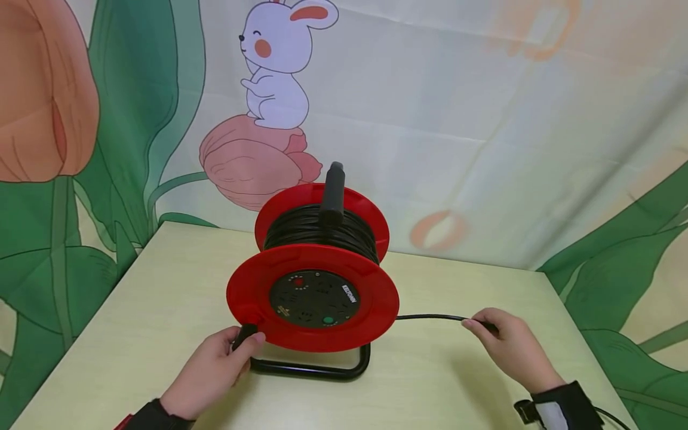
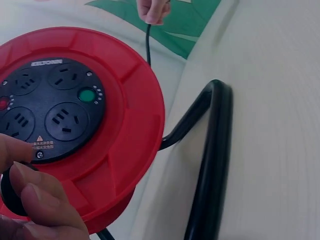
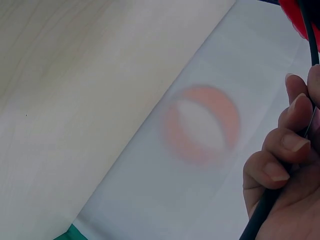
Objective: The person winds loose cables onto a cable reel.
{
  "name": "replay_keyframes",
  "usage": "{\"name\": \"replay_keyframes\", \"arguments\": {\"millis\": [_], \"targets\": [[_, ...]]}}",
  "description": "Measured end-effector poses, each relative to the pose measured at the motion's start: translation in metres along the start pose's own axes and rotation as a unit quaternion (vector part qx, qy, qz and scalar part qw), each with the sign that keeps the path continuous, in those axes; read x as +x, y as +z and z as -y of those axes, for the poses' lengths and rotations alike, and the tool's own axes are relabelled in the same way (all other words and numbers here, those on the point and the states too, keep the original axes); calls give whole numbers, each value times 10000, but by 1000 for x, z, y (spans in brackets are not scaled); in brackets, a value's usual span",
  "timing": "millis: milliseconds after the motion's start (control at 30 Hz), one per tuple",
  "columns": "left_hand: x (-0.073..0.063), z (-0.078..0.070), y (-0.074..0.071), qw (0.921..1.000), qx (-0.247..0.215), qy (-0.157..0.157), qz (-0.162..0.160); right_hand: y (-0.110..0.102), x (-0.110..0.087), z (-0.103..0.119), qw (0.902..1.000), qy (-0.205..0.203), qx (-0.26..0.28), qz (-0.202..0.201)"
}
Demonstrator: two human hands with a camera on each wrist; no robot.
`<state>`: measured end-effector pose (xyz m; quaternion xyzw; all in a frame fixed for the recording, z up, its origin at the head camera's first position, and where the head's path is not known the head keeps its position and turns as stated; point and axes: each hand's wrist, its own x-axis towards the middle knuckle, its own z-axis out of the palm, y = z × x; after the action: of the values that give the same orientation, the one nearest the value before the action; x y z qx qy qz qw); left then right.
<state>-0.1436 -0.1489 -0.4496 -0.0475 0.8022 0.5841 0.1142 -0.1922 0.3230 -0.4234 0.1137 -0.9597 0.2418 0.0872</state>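
Observation:
A red cable reel (image 1: pixel 247 286) with black cable (image 1: pixel 292 227) wound on its drum stands on the table. Its front face carries a black socket panel (image 1: pixel 314 298). At the reel's lower left, my left hand (image 1: pixel 215 367) grips the black crank knob (image 1: pixel 245 336); in the left wrist view, the fingers (image 2: pixel 47 205) curl round that knob (image 2: pixel 12 192). Off to the right, my right hand (image 1: pixel 513 346) holds the loose run of cable (image 1: pixel 430 316) that leaves the reel's right side. The right wrist view has the cable (image 3: pixel 262 212) passing through the curled fingers.
Under the reel is a black tube stand (image 1: pixel 312 370), with a black carrying handle (image 1: pixel 332 197) on top. The pale wooden table (image 1: pixel 446 382) reaches back to a printed cloth (image 1: pixel 430 119) with a rabbit and flowers. More cable (image 1: pixel 613 416) trails past my right wrist.

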Motion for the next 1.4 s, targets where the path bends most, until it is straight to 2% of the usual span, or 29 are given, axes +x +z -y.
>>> {"name": "replay_keyframes", "arguments": {"millis": [300,467,567,700,833,967,1100,1200,1300,1400], "targets": [[-2,-4,-5,9998,8,128,-126,8,-2,6,9999,-48,77,-55],[-4,-6,-6,9998,-81,134,-154,9,-4,5,9998,73,-37,156],[-5,-6,-5,9997,-129,133,-147,-2,-9,5,9991,128,-263,299],[-6,-6,-6,9997,-92,180,-153,-33,-21,-5,9973,224,-666,228],[-8,-6,-8,9996,-39,240,-156,-69,-38,-25,9938,750,-817,97],[-9,-5,-10,9996,-13,264,-128,-90,-56,-43,9890,1295,-702,117],[-8,-3,-12,9996,10,256,-100,-95,-71,-57,9818,1768,-538,440],[-7,-2,-13,9997,2,243,-91,-94,-79,-59,9769,1981,-465,655],[-6,-2,-15,9996,-17,263,-109,-91,-83,-56,9795,1861,-522,575],[-6,-3,-16,9993,-70,339,-111,-84,-85,-52,9845,1611,-645,237]]}}
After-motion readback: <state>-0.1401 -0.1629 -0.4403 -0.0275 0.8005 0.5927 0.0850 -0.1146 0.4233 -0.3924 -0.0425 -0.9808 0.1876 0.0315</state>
